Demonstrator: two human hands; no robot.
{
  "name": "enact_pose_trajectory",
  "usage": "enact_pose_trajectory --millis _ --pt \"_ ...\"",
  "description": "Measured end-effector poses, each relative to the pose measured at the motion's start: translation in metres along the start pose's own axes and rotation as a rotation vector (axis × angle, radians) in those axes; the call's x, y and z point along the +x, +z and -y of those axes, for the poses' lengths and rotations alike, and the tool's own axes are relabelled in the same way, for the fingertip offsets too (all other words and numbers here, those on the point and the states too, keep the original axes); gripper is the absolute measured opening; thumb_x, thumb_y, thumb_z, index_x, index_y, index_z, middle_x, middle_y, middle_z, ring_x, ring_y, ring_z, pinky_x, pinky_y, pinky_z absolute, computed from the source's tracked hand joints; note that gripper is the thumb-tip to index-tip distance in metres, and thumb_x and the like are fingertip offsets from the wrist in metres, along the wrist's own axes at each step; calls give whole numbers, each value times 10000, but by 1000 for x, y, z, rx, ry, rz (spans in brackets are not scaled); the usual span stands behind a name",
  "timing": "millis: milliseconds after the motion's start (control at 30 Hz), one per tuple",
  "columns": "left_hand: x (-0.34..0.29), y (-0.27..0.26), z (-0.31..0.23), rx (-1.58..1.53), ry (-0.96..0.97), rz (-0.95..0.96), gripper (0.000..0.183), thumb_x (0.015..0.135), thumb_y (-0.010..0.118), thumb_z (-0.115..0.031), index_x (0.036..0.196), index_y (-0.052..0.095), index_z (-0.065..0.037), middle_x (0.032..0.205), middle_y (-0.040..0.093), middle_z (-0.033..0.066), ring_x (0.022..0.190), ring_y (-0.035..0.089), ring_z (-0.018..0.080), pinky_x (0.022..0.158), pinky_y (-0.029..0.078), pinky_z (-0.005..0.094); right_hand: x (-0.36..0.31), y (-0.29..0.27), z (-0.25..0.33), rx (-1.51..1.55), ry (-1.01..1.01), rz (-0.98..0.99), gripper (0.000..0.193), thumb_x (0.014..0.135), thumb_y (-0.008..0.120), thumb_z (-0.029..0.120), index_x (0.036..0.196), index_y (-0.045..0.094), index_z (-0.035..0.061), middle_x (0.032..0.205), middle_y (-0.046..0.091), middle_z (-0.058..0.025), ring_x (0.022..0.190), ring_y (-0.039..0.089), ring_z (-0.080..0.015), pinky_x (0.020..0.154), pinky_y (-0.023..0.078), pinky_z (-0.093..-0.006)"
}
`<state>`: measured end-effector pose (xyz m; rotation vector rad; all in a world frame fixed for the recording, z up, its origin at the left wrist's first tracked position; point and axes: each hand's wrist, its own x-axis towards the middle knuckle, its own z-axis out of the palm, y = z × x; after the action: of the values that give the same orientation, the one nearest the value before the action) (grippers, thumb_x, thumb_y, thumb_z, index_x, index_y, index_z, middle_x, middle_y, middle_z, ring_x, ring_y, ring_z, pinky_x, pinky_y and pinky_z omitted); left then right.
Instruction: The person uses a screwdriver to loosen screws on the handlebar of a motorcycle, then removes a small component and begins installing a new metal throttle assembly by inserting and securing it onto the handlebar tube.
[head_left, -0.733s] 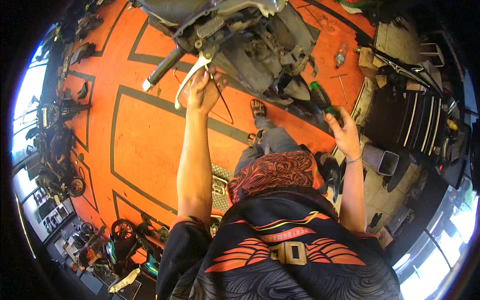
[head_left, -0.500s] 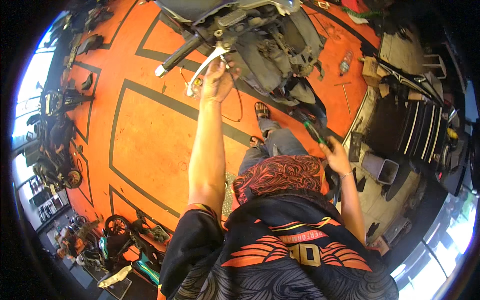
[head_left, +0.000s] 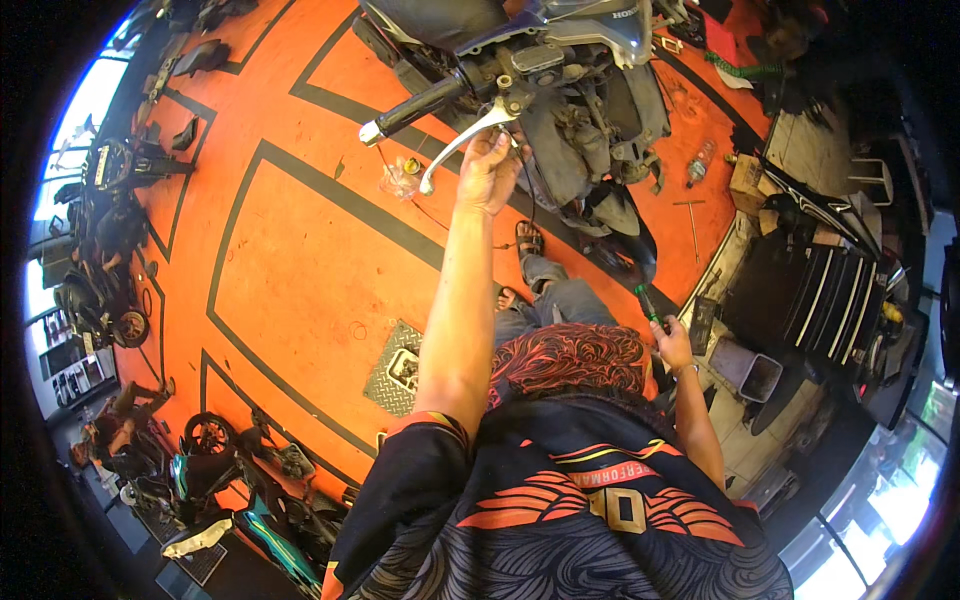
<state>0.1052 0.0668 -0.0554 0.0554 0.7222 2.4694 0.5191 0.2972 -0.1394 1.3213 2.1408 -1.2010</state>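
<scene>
At the upper middle, my left hand point(head_left: 490, 172) is closed at the inner end of a silver brake lever point(head_left: 455, 148). Its fingertips are partly hidden against the lever's mount. A thin dark cable point(head_left: 533, 190) hangs beside that hand. Above the lever runs a black handlebar grip point(head_left: 420, 106) with a silver end, part of a motorcycle point(head_left: 560, 120) with its front panels off. Lower right, by my hip, my right hand point(head_left: 674, 343) is wrapped round a slim green-handled tool point(head_left: 648, 301). Its exact kind is too small to make out.
A clear plastic bottle point(head_left: 699, 163) and a T-handle wrench point(head_left: 692, 228) lie on the orange floor at right. Beyond them stand a black tool cabinet point(head_left: 815, 300) and a grey bin point(head_left: 747, 371). A metal plate point(head_left: 390, 380) lies left of my legs. Other motorcycles point(head_left: 235, 470) stand at left.
The view has shifted, so the motorcycle sits further right. My left hand has moved along the lever to its inner end. My right hand, with the green-handled tool, has dropped closer to my body.
</scene>
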Motion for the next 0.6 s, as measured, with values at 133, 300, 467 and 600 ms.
enact_pose_trajectory --millis 133,300,467,600 --pt "-1 10 8 -50 57 -35 217 928 645 -63 1132 571 -51 1044 600 46 956 590 192 809 504 402 19 -1 -6 -46 -15 -24 664 918 634 441 1304 511 -86 1305 551 -299 1228 529 -407 1007 428 -463" --pt "-3 9 12 113 62 -55 246 922 657 -63 1148 564 -36 1033 619 58 969 607 206 822 497 392 8 1 26 -48 -23 -2 596 919 639 409 1252 546 -77 1239 597 -272 1168 564 -408 966 449 -459" --pt "-7 27 26 96 42 -142 287 928 649 -54 1192 539 -28 1037 597 47 975 606 223 854 495 427 -2 0 25 -142 -36 21 801 924 618 460 1422 368 -115 1447 424 -294 1353 415 -404 1096 369 -473" --pt "-13 26 18 135 42 -66 312 953 601 -40 1249 502 -33 1065 576 53 995 579 215 853 497 438 -9 -18 75 53 -301 -128 635 890 702 331 1319 486 -83 1282 580 -241 1187 566 -315 969 455 -420"
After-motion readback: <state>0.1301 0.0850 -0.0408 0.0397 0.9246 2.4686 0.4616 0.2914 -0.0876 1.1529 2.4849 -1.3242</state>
